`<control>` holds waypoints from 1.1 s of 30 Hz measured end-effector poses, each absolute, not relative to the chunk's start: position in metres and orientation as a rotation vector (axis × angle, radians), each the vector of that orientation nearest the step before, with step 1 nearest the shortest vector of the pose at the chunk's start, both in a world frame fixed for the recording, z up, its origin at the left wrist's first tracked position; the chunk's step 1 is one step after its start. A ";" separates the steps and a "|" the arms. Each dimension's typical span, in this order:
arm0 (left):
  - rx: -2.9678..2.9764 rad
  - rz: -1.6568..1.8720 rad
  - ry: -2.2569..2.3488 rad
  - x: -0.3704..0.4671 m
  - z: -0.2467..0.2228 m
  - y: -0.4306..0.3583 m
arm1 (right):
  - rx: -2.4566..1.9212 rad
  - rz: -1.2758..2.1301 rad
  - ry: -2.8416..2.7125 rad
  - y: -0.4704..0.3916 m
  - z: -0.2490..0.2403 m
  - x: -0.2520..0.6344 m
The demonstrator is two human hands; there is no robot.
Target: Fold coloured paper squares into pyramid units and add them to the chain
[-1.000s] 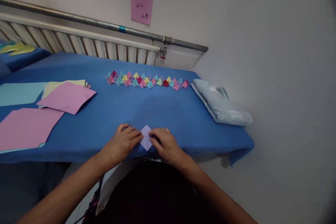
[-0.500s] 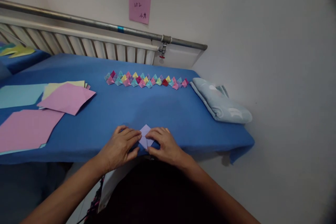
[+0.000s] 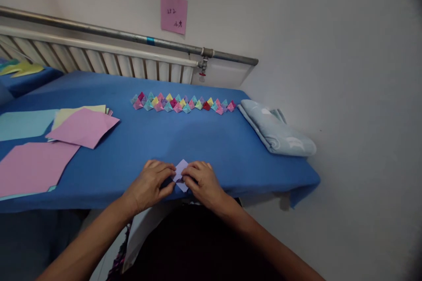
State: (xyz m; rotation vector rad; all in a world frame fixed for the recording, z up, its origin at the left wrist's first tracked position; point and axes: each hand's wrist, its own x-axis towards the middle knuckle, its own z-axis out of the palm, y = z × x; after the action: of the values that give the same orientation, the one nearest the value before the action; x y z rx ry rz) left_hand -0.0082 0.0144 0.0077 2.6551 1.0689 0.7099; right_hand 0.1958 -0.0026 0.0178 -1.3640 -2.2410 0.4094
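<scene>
A small folded sheet of lavender origami paper point(image 3: 181, 168) lies near the front edge of the blue-covered table point(image 3: 138, 140), between my two hands. My left hand point(image 3: 153, 182) pinches its left corner, thumb below and fingers above. On the other side my right hand point(image 3: 201, 182) has its thumb and fingers closed on the right part of the paper. A flap near the middle is partly lifted, and its lower point shows beneath. Fingers cover both side corners.
Two rows of folded paper pieces point(image 3: 173, 103) in several colours stand toward the back. Pink sheets point(image 3: 36, 169) and a blue sheet point(image 3: 28, 124) lie at left. A folded light-blue blanket point(image 3: 277, 127) rests at right. Behind the table are a radiator point(image 3: 132, 63) and a metal pipe point(image 3: 99, 30).
My right thumb has moved up onto the paper, and a flap in its lower part has shifted, leaving a dark gap. The view has tilted slightly upward.
</scene>
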 end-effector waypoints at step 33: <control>2.493 0.811 1.372 0.006 -0.004 0.025 | -1.525 0.298 -2.093 0.001 0.011 0.187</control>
State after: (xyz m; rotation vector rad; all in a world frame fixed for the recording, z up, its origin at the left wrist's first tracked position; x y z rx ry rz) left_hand 0.0058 0.0249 -0.0039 2.4927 1.3716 0.8111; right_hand 0.1868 0.0015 0.0112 -1.5247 -2.0925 0.2984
